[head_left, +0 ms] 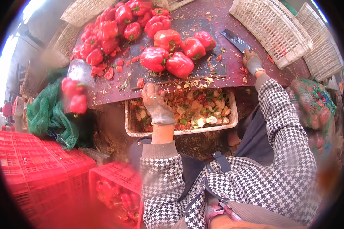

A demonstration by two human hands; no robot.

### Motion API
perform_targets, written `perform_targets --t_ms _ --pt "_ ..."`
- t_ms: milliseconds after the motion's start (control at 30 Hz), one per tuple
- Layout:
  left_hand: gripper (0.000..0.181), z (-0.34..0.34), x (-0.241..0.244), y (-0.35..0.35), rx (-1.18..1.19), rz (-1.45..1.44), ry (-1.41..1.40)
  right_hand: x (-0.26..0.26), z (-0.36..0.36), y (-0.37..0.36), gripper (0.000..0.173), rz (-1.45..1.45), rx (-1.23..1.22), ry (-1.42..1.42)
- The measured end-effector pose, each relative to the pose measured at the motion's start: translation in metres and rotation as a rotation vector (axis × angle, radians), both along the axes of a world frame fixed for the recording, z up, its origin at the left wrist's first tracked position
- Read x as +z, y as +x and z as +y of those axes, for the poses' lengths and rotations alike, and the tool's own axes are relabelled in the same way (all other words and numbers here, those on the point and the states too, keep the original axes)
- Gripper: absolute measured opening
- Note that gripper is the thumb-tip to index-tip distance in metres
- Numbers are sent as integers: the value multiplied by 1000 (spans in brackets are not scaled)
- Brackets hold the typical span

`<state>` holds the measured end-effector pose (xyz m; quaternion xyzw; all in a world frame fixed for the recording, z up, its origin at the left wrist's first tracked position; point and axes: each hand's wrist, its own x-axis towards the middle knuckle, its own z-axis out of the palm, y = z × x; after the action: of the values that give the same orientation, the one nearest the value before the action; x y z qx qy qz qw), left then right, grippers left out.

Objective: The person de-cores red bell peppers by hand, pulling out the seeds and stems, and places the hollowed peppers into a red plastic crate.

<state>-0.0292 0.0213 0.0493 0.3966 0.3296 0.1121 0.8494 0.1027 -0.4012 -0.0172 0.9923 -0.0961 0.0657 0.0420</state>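
My right hand, in a pale glove, reaches over the right of the maroon table, its fingers at the handle end of a dark-bladed knife lying there. Whether it grips the handle cannot be told. My left hand, gloved and wet, is at the table's near edge above a tray of pepper cores and scraps. A small red pepper piece lies beside its fingertips. Several whole red bell peppers sit on a dark board between my hands, with a larger heap of red bell peppers beyond to the left.
White plastic baskets stand at the table's far right. Red crates fill the lower left; a red crate of cut peppers is beside my left leg. Green netting hangs at left, and a filled net sack stands at right.
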Motion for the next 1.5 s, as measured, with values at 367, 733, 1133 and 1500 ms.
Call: perform_targets --t_ms 367,733,1133,1500 --pt "32 -5 -27 -8 -56 22 63 111 97 -35 48 -202 221 1454" --pt "41 -13 -43 -4 -117 -10 8 29 96 6 52 -415 445 557" --pt "47 -2 -38 -7 -103 -27 20 170 162 -74 45 -418 443 1465" --pt "40 3 -30 -16 -49 -32 19 130 172 -96 47 -5 216 1199"
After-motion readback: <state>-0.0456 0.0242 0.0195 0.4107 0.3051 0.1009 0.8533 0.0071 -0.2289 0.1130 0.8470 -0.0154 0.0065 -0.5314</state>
